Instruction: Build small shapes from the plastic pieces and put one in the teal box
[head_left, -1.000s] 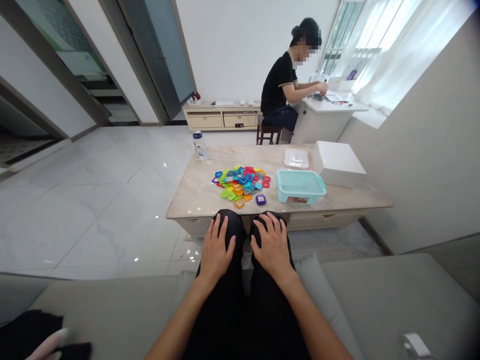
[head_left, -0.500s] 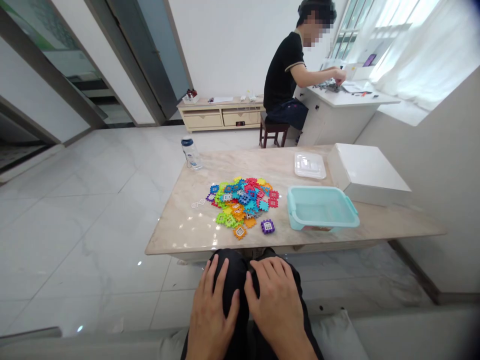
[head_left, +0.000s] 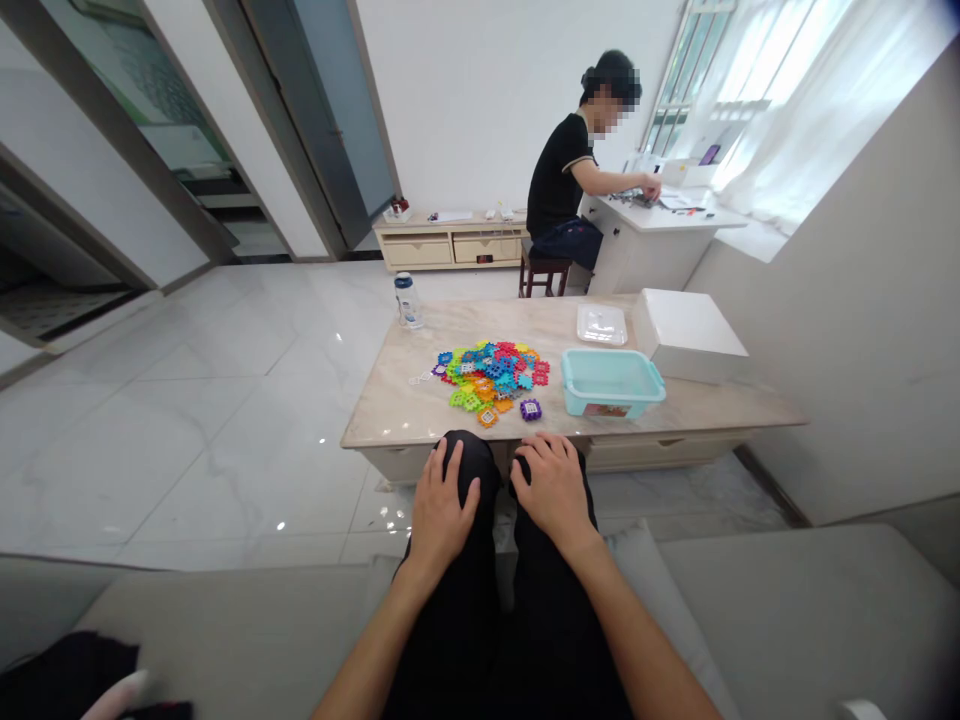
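My left hand [head_left: 439, 505] lies flat on my left knee, fingers stretched out and holding nothing. My right hand [head_left: 553, 487] rests the same way on my right knee, open and empty. Both knees are in black trousers, just short of the near edge of a low marble-topped table [head_left: 390, 410]. On it sits a heap of several colourful plastic interlocking tiles [head_left: 491, 372], with a purple tile [head_left: 530, 409] lying apart at the front. To the right of the heap stands an empty turquoise plastic bin [head_left: 611, 381].
A clear lid [head_left: 601, 324] and a white box [head_left: 690, 335] lie behind the bin; a water bottle [head_left: 407, 300] stands at the table's far left corner. Another person in a black shirt [head_left: 559, 185] sits at a white desk [head_left: 652, 235]. I sit on a grey sofa [head_left: 787, 620].
The view leaned forward toward the table half a second ago and has drawn back again. My hands have stayed on my knees; nothing on the table has moved.
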